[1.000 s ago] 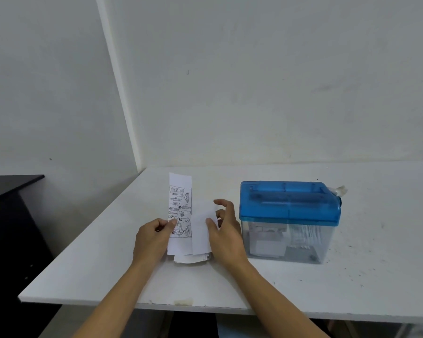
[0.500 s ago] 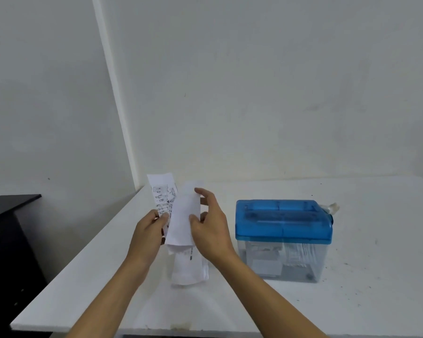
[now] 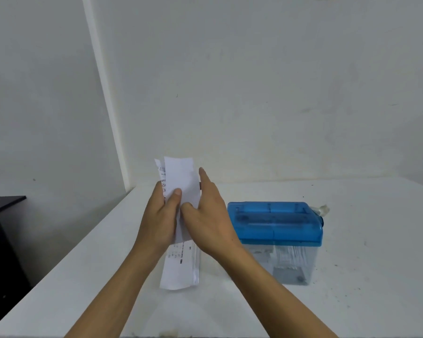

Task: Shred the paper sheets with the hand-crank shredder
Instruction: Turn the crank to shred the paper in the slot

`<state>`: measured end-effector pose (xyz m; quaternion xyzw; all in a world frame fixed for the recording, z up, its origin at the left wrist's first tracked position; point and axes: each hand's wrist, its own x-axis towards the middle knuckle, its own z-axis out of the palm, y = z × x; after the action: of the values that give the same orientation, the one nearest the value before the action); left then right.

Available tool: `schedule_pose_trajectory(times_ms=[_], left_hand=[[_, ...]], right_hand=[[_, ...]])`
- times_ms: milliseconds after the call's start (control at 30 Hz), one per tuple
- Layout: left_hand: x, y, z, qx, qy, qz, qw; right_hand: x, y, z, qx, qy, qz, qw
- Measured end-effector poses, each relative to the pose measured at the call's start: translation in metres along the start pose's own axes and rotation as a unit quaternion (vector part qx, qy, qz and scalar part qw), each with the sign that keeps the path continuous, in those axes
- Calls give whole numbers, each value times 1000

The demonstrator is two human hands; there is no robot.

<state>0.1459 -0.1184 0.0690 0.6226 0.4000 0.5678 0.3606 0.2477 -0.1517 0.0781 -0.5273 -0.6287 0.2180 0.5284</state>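
White table (image 3: 364,301), left hand (image 3: 159,215) grip clamped on paper strips (image 3: 181,176), right hand (image 3: 210,220) grip unclear, fingers (image 3: 205,181) mostly hidden

The shredder lid (image 3: 274,223) is shiny, see-through blue plastic. The bin (image 3: 293,264) is clear plastic. The paper sheets (image 3: 181,176) are thin, white and matt. The table (image 3: 376,240) is dull white with dark specks.

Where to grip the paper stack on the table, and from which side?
Probably pinch the paper stack at its near short end, coming from the person's side. It lies flat, lengthwise, that end bare. The left hand and right hand, holding other strips, hide the far end; the shredder flanks its right.
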Motion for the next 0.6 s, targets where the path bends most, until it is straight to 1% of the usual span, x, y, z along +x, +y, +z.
schedule_pose_trajectory(times_ms=[100,200,267,333,433,500,600], left_hand=[[3,23,5,-61,8,-12,998],[12,44,14,-110,-15,-28,993],[20,56,27,-105,-36,-26,993],[28,63,42,-92,-53,-20,994],[40,63,60,-44,-126,-19,991],[43,55,69,31,-180,-24,983],[42,39,77,131,-209,-14,969]], right_hand=[[-1,-12,-21,-19,-8,-18,1000],[0,-19,-53,-29,-30,7,999],[5,-18,-70,-75,-43,-5,996],[11,-14,-85,-98,-45,-13,994],[21,-4,-111,-106,-12,5,994],[27,7,-127,-118,6,19,993],[33,28,-139,-157,18,40,987]])
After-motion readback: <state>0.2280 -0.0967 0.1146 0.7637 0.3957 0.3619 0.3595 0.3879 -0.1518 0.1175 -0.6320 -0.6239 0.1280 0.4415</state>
